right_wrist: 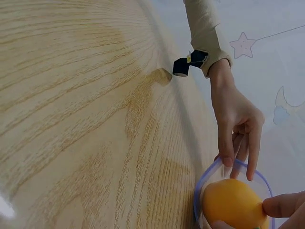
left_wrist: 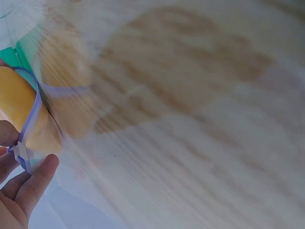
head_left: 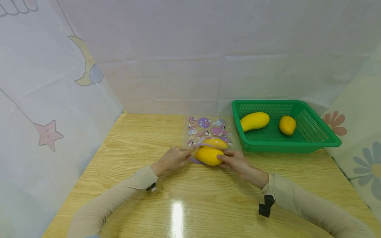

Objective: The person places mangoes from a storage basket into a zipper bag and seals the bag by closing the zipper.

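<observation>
Wall (head_left: 178, 82): soft, greyish light
Table (head_left: 128, 138): evenly bright, white glare near the picture's bottom
Yellow fruit (head_left: 208, 156): vivid, shaded underneath
Left wrist view: hazy, washed out, blurred
Right wrist view: sharper, wide-angle bowing

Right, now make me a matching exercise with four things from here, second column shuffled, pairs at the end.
Things:
1. left hand
2. right hand
3. printed zip bag
4. green basket

Descriptions:
A. contains a long yellow fruit and a rounder one
B. holds the purple rim
C. shows a second mango through its film
D. grips a yellow mango

Pairs: 1-B; 2-D; 3-C; 4-A
</observation>
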Available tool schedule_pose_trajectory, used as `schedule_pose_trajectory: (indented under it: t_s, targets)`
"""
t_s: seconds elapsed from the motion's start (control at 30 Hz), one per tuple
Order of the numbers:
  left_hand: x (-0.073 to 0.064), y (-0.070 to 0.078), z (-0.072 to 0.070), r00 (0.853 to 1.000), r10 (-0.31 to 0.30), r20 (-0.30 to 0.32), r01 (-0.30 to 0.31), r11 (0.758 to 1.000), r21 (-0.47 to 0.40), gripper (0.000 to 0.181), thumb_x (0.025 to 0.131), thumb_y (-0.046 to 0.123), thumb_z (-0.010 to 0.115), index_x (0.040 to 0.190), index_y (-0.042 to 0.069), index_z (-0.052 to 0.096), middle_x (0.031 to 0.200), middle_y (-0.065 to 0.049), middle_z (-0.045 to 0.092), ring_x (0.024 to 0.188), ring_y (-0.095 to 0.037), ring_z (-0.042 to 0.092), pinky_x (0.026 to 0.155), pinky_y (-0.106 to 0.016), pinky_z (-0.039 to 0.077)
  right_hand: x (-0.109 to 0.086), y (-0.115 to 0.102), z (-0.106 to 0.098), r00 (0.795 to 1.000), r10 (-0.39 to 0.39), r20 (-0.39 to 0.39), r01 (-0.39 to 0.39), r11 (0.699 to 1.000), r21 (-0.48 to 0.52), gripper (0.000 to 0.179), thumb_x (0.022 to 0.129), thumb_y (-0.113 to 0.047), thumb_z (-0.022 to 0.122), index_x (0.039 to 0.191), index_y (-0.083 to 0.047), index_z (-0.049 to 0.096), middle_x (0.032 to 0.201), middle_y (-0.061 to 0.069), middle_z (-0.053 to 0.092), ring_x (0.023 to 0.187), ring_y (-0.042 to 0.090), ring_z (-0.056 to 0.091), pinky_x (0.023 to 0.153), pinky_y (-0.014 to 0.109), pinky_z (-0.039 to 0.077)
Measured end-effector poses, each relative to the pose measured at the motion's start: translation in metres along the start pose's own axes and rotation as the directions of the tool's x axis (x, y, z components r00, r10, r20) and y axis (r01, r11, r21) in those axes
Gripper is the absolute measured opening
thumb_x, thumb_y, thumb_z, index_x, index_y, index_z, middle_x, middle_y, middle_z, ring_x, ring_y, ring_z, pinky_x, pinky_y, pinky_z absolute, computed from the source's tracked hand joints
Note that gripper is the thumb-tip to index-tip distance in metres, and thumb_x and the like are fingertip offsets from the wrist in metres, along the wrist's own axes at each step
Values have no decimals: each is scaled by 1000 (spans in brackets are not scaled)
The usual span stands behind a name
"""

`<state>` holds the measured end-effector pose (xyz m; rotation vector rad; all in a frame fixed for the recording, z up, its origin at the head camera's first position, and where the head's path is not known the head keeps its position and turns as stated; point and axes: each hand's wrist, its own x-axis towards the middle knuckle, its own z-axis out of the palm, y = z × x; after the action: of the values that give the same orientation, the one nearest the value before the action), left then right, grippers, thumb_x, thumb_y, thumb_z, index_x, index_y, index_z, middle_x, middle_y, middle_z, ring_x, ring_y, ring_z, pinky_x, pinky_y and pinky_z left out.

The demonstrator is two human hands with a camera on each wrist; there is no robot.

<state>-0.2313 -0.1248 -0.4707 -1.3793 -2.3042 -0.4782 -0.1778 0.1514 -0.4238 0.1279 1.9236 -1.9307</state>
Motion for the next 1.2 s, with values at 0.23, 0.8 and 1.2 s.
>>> schedule_pose_trajectory:
  t_s: [0.23,0.8,1.2]
  targets:
    - [0,0,0,1000,0,5,0,1000,13,40,89,1,68,129,-1,62,51,8,44,44,2,16,41,-13,17,-4,1,3,998,-50,-35,48,998,-48,54,100,-5,57,142,18,32,135,36,44,99,26,66,87,40,54]
    - [0,1,-2,999,-22,47,22,1000,1,41,92,2,66,132,-2,60,53,8,46,44,1,19,41,-13,19,-9,13,10,914,-402,-47,321,790,-522,49,87,-3,75,131,4,56,125,28,48,103,37,57,81,33,55]
    - [0,0,-1,999,-24,46,23,1000,18,43,91,2,66,134,-1,59,51,10,35,43,1,18,41,-13,19,-5,18,14,840,-542,-17,406,650,-643,50,80,0,81,125,5,59,119,25,44,83,31,66,71,26,57]
